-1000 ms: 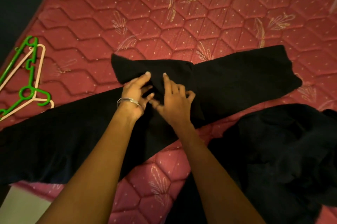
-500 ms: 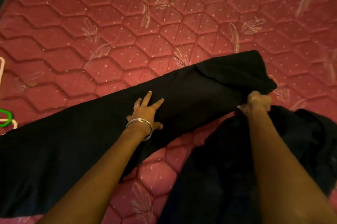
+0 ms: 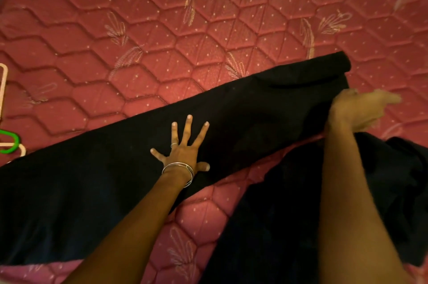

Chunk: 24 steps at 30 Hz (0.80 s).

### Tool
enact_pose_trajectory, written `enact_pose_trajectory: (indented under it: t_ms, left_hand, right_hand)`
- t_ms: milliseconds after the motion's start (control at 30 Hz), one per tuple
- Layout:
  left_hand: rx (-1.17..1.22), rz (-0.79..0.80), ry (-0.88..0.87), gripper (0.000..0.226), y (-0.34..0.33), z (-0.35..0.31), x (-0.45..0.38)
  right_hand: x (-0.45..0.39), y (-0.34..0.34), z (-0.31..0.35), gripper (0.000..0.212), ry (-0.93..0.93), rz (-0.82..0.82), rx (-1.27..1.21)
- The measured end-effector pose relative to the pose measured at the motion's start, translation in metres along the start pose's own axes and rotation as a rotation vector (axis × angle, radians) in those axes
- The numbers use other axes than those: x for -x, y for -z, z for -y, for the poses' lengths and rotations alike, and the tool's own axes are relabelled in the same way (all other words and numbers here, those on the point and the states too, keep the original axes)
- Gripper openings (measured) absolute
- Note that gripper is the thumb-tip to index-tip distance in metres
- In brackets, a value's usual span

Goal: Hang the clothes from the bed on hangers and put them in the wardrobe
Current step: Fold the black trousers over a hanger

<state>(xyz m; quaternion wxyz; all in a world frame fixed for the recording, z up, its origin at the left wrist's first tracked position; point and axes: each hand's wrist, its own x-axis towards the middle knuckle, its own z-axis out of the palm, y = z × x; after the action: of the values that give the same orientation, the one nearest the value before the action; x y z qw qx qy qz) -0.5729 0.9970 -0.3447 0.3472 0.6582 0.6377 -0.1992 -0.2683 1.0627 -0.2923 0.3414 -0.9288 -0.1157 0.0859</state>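
A long black garment (image 3: 243,119) lies stretched diagonally across a red quilted mattress (image 3: 162,29). The left hand (image 3: 185,151), bangles at the wrist, presses flat on its middle with fingers straight and spread apart. The right hand (image 3: 356,110), blurred, hovers at the garment's far right end; its fingers look loosely extended, though I cannot tell for certain. A second dark garment (image 3: 289,202) lies bunched under the right arm. Green and pale hangers (image 3: 9,144) peek in at the left edge.

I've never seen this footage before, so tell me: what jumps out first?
A long black garment stretches diagonally across the red quilted mattress. The left hand, bangles at the wrist, presses flat on its middle with fingers spread, while the blurred right hand is at its far end. Hangers peek in at the left edge.
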Motion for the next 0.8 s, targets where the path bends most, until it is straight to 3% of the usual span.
enact_pose_trajectory:
  t_ms: [67,167,200,267,333,433,500,633,733,800]
  left_hand:
    - [0.012,0.036,0.001,0.122,0.001,-0.001,0.002]
    - [0.022,0.047,0.005,0.123,0.005,-0.005,0.002]
    - [0.025,0.048,0.009,0.124,0.007,-0.005,0.000]
    - [0.028,0.052,0.006,0.123,0.010,-0.006,-0.002]
    - [0.028,0.050,-0.002,0.123,0.011,-0.004,-0.006]
    - [0.013,0.054,0.007,0.121,0.007,0.002,-0.007]
    - [0.003,0.056,0.006,0.120,0.003,0.006,-0.007]
    - [0.047,0.004,-0.056,0.114,0.004,-0.002,-0.011]
    - [0.092,-0.106,-0.108,0.091,0.003,-0.001,-0.006]
    - [0.097,-0.213,-0.104,0.072,-0.005,0.008,0.002]
  right_hand:
    - [0.021,-0.011,-0.002,0.023,0.010,0.297,0.008]
    - [0.064,-0.030,-0.002,0.023,-0.025,1.083,0.222]
    - [0.069,-0.038,-0.004,0.020,0.016,1.150,0.222]
    - [0.060,-0.045,-0.006,0.023,-0.024,1.029,-0.092]
    - [0.030,-0.048,-0.011,0.050,0.028,0.706,-0.271]
    - [-0.001,-0.038,-0.017,0.068,0.013,0.428,0.045]
    - [-0.006,-0.027,-0.023,0.067,-0.061,0.369,0.224]
    - [0.021,-0.016,-0.031,0.074,0.000,0.259,0.151]
    - [0.043,-0.018,-0.031,0.086,-0.216,0.266,0.104]
    - [0.048,-0.022,-0.031,0.079,-0.381,0.249,-0.024]
